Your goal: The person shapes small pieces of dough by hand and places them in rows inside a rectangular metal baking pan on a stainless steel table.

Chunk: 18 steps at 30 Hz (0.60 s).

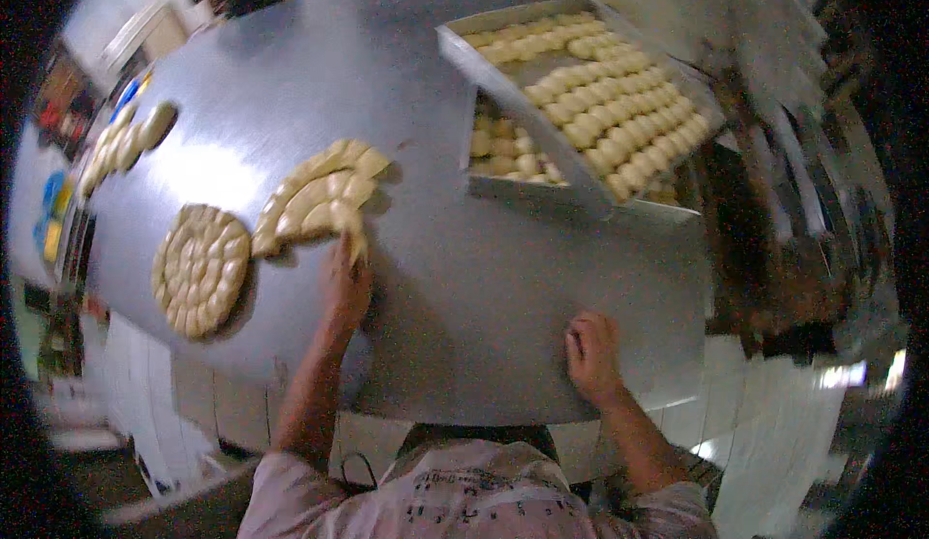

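A partly used disc of pale dough [314, 195], scored into several joined pieces, lies left of centre on the metal table. My left hand [348, 283] reaches its lower right edge, the fingers closed on a piece of dough [359, 245] there. Beside it, to the left, lies a whole round disc of divided dough [200, 271]. My right hand [592, 353] rests near the table's front right edge, with its fingers curled in. Whatever may be under or inside those curled fingers is hidden.
A tray [527, 108] with rows of dough balls sits askew on another tray [513, 187] at the back right. More dough pieces [126, 147] lie at the far left of the table [464, 316]. A dark rack [745, 229] stands at right, blurred.
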Each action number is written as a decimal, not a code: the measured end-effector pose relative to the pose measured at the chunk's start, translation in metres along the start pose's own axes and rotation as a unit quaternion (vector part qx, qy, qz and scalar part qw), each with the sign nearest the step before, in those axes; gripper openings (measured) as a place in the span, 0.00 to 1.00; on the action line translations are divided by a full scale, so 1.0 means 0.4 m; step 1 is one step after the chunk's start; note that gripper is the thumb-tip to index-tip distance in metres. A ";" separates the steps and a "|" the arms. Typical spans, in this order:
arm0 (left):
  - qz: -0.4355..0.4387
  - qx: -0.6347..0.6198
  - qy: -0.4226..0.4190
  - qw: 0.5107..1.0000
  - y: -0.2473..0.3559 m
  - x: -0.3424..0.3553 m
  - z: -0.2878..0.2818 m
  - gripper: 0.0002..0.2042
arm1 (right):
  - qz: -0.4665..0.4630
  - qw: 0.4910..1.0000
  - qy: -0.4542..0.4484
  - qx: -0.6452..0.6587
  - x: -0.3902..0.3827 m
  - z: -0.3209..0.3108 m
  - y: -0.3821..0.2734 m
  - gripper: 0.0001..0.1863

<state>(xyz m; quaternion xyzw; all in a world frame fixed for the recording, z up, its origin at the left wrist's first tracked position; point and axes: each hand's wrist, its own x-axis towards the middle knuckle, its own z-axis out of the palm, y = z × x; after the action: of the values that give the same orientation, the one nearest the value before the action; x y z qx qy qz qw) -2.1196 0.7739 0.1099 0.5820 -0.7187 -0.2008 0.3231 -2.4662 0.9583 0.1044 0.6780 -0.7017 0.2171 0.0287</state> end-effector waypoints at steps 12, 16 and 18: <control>-0.210 -0.391 -0.193 0.875 0.348 -0.157 -0.002 0.06 | 0.055 0.995 -0.013 0.079 0.081 -0.132 0.198 0.10; -0.219 -0.349 -0.194 0.890 0.424 -0.147 0.087 0.10 | 0.108 0.990 0.056 -0.068 0.158 -0.058 0.320 0.09; -0.208 -0.339 -0.200 0.895 0.461 -0.129 0.099 0.10 | 0.033 0.999 -0.006 -0.008 0.161 -0.107 0.232 0.10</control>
<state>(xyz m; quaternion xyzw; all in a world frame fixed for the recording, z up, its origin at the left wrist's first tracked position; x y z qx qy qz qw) -2.2719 0.8651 0.1923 0.5207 -0.5193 -0.6072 0.3008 -2.5715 0.9113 0.1399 0.6558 -0.7253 0.2081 0.0231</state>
